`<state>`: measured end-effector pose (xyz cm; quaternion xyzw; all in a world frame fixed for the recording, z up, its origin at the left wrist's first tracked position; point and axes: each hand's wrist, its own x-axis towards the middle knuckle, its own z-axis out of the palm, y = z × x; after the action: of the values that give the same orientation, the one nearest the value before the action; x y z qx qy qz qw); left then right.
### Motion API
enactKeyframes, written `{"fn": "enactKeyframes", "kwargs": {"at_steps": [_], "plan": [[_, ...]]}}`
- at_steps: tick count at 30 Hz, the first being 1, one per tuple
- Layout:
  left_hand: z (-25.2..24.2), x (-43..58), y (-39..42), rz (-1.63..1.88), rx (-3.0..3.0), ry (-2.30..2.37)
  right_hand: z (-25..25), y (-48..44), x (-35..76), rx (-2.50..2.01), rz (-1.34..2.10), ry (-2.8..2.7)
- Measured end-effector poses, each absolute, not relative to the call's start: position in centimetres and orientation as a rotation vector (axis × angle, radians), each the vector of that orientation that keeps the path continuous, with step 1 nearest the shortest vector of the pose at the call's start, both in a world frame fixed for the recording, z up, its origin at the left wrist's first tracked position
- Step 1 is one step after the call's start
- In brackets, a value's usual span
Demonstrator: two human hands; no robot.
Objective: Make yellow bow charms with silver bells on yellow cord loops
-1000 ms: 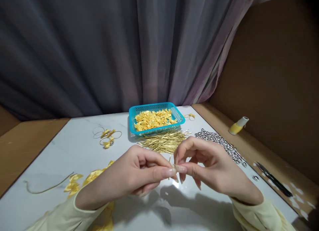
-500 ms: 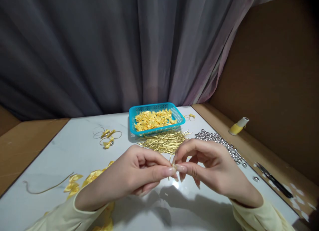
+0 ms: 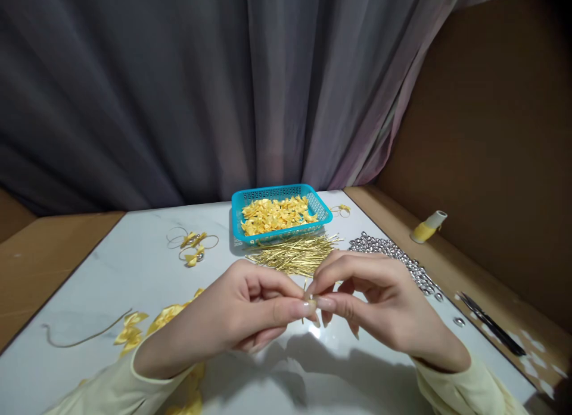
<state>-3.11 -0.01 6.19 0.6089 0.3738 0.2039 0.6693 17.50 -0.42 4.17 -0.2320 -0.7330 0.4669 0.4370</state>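
Gold cord piece (image 3: 305, 283): at your fingertips, over the near part of the white table (image 3: 143, 248); short stretches of it show above and just below your left hand (image 3: 250, 304), the middle hidden.
Left grip: your thumb and forefinger are grasping the cord piece, the other fingers curled beneath.
Right grip: your right hand (image 3: 379, 302) brings thumb and forefinger in against the left fingertips; whatever lies between them is too small for you to tell.
Teal basket (image 3: 236, 215): beyond your hands, at the table's far edge, upright, with perforated walls; it holds a heap of yellow bows (image 3: 277, 215).
Cord bundle (image 3: 290, 254): gold lengths piled right in front of the basket, behind your hands.
Silver beads (image 3: 393, 254): spread loose beyond your right hand, with a single bead (image 3: 459, 321) apart near the table's right edge.
Looped bows (image 3: 194, 242): a small group with thin loops and silver centres, left of the basket; another loop piece (image 3: 343, 209) lies to its right.
Near your left forearm: yellow ribbon bows (image 3: 131, 331), partly hidden by your arm, and one loose cord (image 3: 89, 343).
Right-hand board: a black-handled tool (image 3: 491, 322) and a yellow-and-white spool (image 3: 428, 227), any lettering too small to read.
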Motion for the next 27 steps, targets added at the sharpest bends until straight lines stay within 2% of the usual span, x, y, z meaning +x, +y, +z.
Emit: {"fn": "enactKeyframes", "kwargs": {"at_steps": [5,20,27], "plan": [[6.22,-3.03,-0.02,0.431,1.365,0.854,4.36,-0.38,17.64,-0.603,1.114,-1.892],[6.10,-2.85,0.20,0.439,1.338,0.832,4.31,-0.53,17.75,-0.649,1.372,-1.739],[6.01,-2.94,0.15,0.439,1.334,0.823,4.53,-0.39,17.78,-0.662,1.342,-1.794]]}}
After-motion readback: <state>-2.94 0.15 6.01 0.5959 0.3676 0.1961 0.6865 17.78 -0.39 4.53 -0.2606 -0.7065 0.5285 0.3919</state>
